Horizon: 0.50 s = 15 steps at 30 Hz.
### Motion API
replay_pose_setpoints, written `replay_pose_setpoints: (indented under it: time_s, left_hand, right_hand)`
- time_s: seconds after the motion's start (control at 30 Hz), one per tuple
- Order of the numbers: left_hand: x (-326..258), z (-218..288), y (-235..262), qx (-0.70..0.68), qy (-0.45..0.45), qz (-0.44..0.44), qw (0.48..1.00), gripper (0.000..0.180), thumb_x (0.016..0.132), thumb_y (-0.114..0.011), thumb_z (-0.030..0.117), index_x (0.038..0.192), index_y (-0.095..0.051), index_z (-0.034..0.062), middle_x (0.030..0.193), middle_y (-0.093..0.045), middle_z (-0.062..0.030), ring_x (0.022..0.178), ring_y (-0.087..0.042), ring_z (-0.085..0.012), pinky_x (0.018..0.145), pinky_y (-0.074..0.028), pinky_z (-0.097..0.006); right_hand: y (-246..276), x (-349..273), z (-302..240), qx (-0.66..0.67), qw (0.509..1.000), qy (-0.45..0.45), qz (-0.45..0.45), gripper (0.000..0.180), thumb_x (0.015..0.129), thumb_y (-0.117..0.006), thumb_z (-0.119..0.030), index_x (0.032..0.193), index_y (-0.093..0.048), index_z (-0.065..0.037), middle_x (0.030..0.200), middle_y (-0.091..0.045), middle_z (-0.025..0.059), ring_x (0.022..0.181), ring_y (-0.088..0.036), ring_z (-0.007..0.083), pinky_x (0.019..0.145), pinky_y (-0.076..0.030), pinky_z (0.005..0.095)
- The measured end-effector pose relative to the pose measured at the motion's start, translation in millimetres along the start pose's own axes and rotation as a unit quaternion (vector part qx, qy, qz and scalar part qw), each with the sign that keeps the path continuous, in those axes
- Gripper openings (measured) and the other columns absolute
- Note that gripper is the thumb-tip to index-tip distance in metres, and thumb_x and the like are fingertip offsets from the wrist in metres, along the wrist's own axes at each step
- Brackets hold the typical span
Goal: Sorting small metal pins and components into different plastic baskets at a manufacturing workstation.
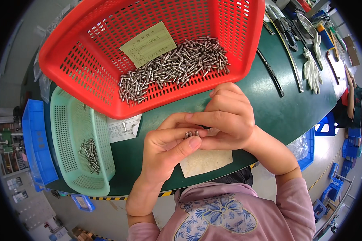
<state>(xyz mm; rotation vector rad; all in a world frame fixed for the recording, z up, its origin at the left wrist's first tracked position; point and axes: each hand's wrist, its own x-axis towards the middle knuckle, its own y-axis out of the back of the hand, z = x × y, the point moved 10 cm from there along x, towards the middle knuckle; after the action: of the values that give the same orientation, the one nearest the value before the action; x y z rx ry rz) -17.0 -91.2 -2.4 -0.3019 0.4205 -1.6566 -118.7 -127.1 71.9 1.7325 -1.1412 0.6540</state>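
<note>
My left hand (pixel 167 146) is closed on a few small metal pins (pixel 192 133), gripped between thumb and fingers above the table's near edge. Against its fingertips, my right hand (pixel 229 118) is curled with its fingers bent; whatever it pinches is hidden. Just beyond the hands, a red perforated basket (pixel 108 109) tilts toward me, holding a heap of similar pins (pixel 177 64) and a yellowish paper card (pixel 149 44). To the left, a pale green basket (pixel 106 160) contains a smaller pile of pins (pixel 91 156).
Beneath my hands lies a beige cloth or paper piece (pixel 207 162) on the green tabletop (pixel 149 168). A printed sheet (pixel 124 128) is partly under the red basket. Blue bins (pixel 38 140) flank the left side. White gloves (pixel 311 70) and long tools (pixel 270 72) lie right; another person (pixel 352 104) is beyond.
</note>
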Motion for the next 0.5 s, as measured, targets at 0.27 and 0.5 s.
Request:
replay_pose_setpoints:
  time_s: [0.27,0.5]
  left_hand:
    - [-0.7,-0.3,0.2,0.003,0.0,-0.002,1.0,0.017,0.086,-0.062,-0.001,0.1,-0.067,-0.0082,0.117,-0.054,-0.0138,0.104,-0.058,-0.0198,0.088,-0.05,-0.029]
    - [-0.3,1.5,-1.1,0.005,-0.007,-0.003,1.0,0.017,0.086,-0.062,-0.002,0.101,-0.067,-0.0088,0.117,-0.054,-0.0139,0.104,-0.058,-0.0199,0.088,-0.05,-0.029]
  right_hand:
    - [-0.6,-0.9,1.1,0.003,1.0,-0.013,0.001,0.037,0.047,-0.078,-0.018,0.082,-0.07,-0.009,0.062,-0.048,-0.0029,0.053,-0.048,0.0143,0.054,-0.036,0.0296]
    - [-1.1,-0.5,2.0,0.006,1.0,-0.02,0.003,0.037,0.046,-0.077,-0.017,0.081,-0.07,-0.01,0.062,-0.048,-0.0029,0.053,-0.048,0.0144,0.054,-0.036,0.0297]
